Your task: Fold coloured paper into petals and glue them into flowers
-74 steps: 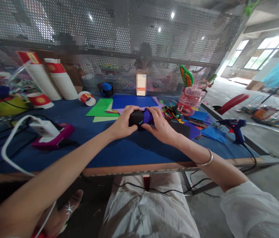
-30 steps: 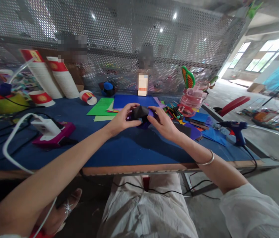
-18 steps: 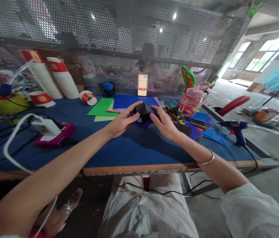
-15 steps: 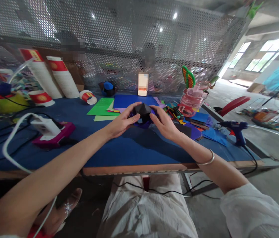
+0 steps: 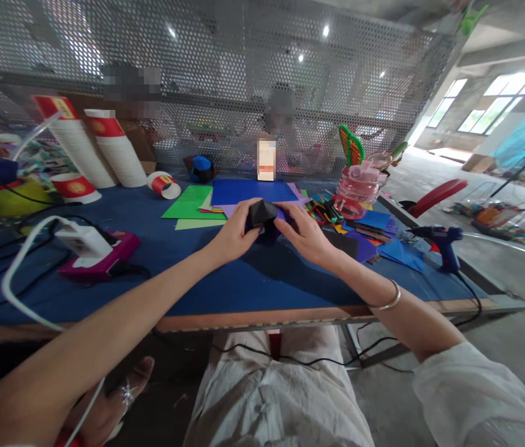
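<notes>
Left hand [image 5: 233,234] and right hand [image 5: 307,236] closed from either side on a black and purple folded paper piece [image 5: 263,218], held just above the blue table top [image 5: 225,279], near table centre. Left fingers [image 5: 249,211] wrapped over the black upper part; right fingers [image 5: 290,212] pressed against the purple side. Silver bangle [image 5: 386,303] on right wrist.

Coloured paper sheets [image 5: 225,197] flat on table at 12 o'clock of the hands, touching or nearly touching the held piece; exact contact cannot be told. Pink clear container [image 5: 354,189] at 2 o'clock, near the paper scraps. Blue glue gun [image 5: 442,243] at 3 o'clock, well apart, by the table's right edge, cord trailing off. Stacks of paper cups [image 5: 97,152] at 10 o'clock, leaning; one cup [image 5: 164,184] on its side beside them. White charger on magenta box [image 5: 99,249] at 9 o'clock, cables around it. Perforated metal screen [image 5: 243,81] behind the table; other persons beyond it, blurred.
</notes>
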The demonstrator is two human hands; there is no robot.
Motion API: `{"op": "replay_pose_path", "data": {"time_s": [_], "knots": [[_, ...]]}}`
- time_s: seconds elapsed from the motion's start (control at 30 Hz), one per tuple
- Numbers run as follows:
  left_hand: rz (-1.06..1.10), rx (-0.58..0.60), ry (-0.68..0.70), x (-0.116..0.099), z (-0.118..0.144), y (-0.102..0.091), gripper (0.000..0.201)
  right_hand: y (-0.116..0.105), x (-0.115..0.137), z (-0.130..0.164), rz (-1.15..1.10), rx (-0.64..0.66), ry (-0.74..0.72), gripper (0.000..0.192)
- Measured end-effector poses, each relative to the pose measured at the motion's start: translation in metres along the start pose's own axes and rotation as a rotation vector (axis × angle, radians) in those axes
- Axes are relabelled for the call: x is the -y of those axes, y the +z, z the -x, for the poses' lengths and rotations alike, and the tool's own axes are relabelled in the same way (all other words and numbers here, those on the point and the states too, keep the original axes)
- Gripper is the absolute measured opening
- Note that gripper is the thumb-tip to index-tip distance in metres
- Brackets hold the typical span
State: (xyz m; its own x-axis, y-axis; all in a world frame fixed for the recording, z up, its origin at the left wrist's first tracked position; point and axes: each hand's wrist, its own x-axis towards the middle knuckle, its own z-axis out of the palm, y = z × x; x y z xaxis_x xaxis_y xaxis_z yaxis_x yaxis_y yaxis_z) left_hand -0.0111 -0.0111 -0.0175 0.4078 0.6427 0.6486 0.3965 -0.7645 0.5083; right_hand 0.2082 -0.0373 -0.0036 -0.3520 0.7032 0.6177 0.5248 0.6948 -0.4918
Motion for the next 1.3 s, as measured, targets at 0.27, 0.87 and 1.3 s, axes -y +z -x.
{"op": "replay_pose_path", "data": {"time_s": [0.27, 0.87, 1.3], "knots": [[0.000, -0.015, -0.046, -0.003, 0.003, 0.008, 0.071, 0.001, 0.001, 0.001, 0.031, -0.019, 0.030, 0.050], [0.841, -0.238, -0.565, -0.015, -0.010, 0.004, 0.035, 0.024, -0.007, 0.006, -0.384, 0.061, 0.329, 0.103], [0.749, 0.005, -0.488, -0.022, -0.003, 0.001, 0.064, 0.023, 0.002, 0.003, -0.518, 0.028, 0.304, 0.088]]}}
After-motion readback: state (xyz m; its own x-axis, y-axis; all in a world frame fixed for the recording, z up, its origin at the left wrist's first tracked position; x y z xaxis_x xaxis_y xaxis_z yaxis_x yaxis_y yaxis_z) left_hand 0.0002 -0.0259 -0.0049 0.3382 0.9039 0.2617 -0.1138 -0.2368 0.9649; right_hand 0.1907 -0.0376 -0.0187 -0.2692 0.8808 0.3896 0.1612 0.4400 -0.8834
